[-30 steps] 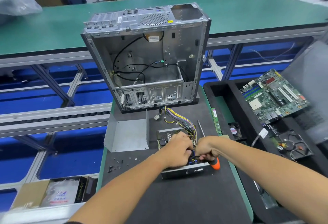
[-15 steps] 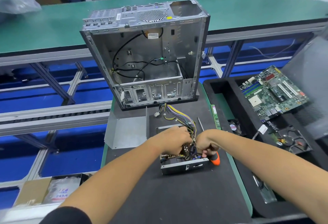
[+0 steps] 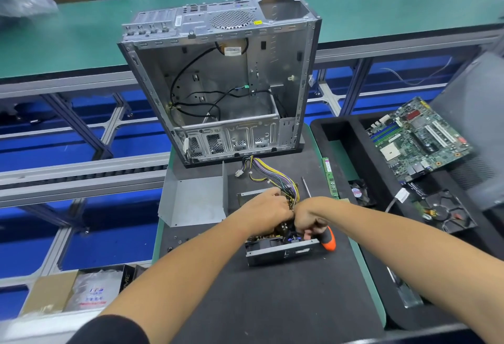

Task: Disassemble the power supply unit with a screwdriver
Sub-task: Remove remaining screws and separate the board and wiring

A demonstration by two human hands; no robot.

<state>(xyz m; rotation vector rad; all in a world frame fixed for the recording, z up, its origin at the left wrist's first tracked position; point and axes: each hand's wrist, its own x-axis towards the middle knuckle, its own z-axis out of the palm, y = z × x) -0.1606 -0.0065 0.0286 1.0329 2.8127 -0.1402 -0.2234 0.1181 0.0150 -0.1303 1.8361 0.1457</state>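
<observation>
The opened power supply unit lies on the black mat, its circuit board exposed and its bundle of coloured wires fanning toward the case. My left hand rests on the top of the board, fingers curled over the parts. My right hand is closed around a screwdriver with an orange and black handle, its tip hidden inside the unit. The unit's removed grey metal cover lies to the left.
An empty computer case stands on edge behind the mat. A loose metal rod and a memory stick lie at right. A black foam tray holds a motherboard and fans. Small screws dot the mat's left side.
Both hands stay on the unit. The right hand with the screwdriver has shifted slightly lower on the board; the view moved a little.
</observation>
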